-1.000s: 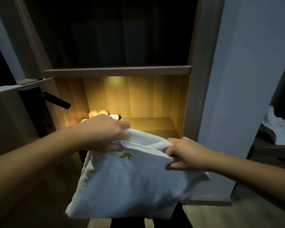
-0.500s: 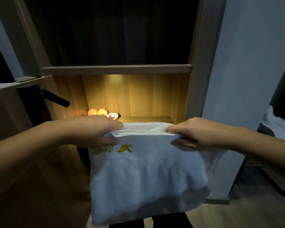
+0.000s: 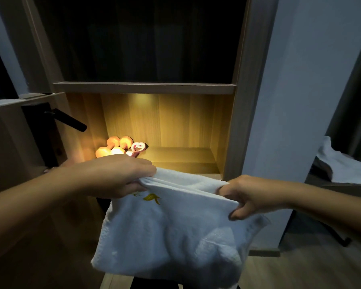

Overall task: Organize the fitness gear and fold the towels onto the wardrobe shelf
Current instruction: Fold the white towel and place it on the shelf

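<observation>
Warm light fills the wooden wardrobe shelf (image 3: 181, 161) beyond, where left hand (image 3: 121, 176) and right hand (image 3: 248, 197) each grip the folded white terry towel's (image 3: 175, 232) top corners, keeping its layers together.

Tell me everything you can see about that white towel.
The white towel looks like soft terry cloth, folded into layers, with a yellow embroidered mark near its top edge. The left hand and right hand pinch its upper corners; the rest hangs loosely in front of the lit wardrobe shelf.
</observation>
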Motion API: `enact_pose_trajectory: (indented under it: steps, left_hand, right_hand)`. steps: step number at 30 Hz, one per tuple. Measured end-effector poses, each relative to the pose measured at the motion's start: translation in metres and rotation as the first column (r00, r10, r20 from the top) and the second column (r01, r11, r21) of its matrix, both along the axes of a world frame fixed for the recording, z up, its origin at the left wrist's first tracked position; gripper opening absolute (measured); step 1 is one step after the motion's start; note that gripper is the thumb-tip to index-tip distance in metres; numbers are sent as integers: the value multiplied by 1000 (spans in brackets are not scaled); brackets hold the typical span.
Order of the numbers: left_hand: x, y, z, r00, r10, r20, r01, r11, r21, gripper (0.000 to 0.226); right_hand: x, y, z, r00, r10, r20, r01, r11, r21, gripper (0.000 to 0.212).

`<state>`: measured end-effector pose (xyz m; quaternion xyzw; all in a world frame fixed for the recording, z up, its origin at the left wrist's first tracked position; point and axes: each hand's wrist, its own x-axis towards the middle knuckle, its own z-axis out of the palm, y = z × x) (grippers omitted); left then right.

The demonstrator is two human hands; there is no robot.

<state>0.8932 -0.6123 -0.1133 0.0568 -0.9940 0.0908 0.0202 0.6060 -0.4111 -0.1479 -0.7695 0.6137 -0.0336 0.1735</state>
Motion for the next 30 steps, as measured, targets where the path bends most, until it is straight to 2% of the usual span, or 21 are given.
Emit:
enact_pose_trajectory:
  steps: [5,8,11,14,15,18,20,25,27,30]
  left_hand:
    - [14,-5,-8,994,-75,-83,66,991,-116,20]
    - [18,-6,-10,994,-81,-70,72,990,-119,16]
    - [18,-7,-15,1000,-25,-13,23,994,-104,11]
    - [18,-7,-15,1000,23,18,-21,994,-111,11]
    - [18,-7,-15,999,34,17,-32,992,-120,9]
    - [15,-9,-15,998,59,-3,-59,989,-133,23]
    - [16,-10,-14,999,51,-13,-52,991,-126,23]
    - [18,-4,-8,998,26,-56,-25,1000,11,13]
    - [23,-2,1,998,16,-63,-7,988,152,12]
    - [31,3,26,998,-38,-45,52,920,390,15]
  right_hand:
    - [0,8,-14,997,-39,69,52,979,-199,38]
    - [3,9,-18,998,-21,51,31,979,-203,34]
    - [8,8,-20,998,3,-60,-15,979,-203,18]
    - [11,11,-19,979,-5,-204,-53,959,-278,15]
    - [12,12,-17,975,-7,-223,-59,956,-286,15]
    - [15,14,-7,963,-3,-270,-78,955,-286,18]
    - [17,15,4,968,2,-250,-73,959,-274,18]
    - [21,16,23,974,25,-223,-69,978,-195,17]
    - [22,18,35,990,12,-137,-31,990,-139,15]
    - [19,21,68,998,4,57,-5,1000,12,11]
